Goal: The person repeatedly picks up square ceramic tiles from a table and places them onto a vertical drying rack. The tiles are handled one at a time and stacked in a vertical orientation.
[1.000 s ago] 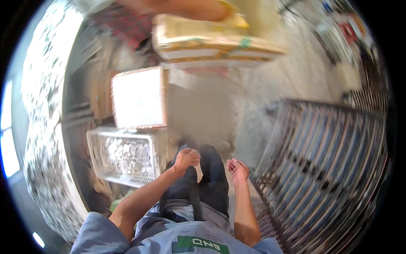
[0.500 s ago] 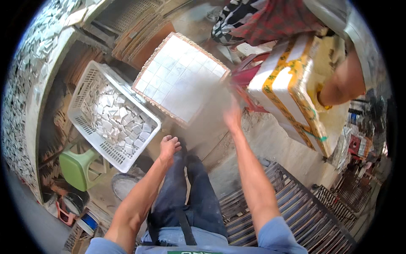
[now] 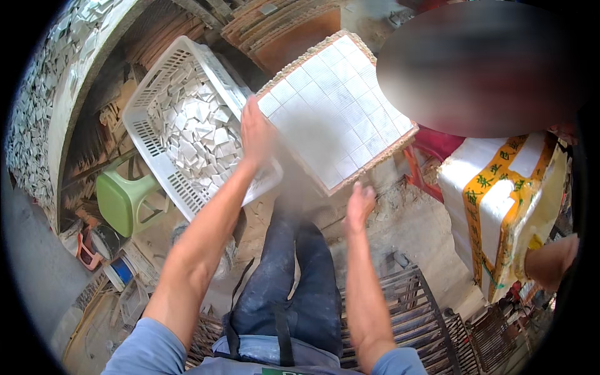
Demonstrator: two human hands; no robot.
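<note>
A square board covered with a grid of small white tiles [image 3: 337,112] lies tilted in front of me. My left hand [image 3: 256,134] rests on its near left corner, between the board and a white plastic basket [image 3: 156,94] full of loose white tile pieces. My right hand [image 3: 360,203] hovers just below the board's near edge with its fingers loosely curled, and I see nothing in it. My legs in dark jeans [image 3: 294,275] stretch out under both arms.
Another person's arm [image 3: 550,262] holds a white box with yellow bands [image 3: 500,206] at the right. A green stool [image 3: 125,200] stands at the left, a metal grate [image 3: 412,312] sits under me, and a red stool [image 3: 431,150] stands behind the board.
My left hand has gone from my knee up to the tiled board's corner. My right hand has dropped back from the board's far edge to its near edge. The view shifted.
</note>
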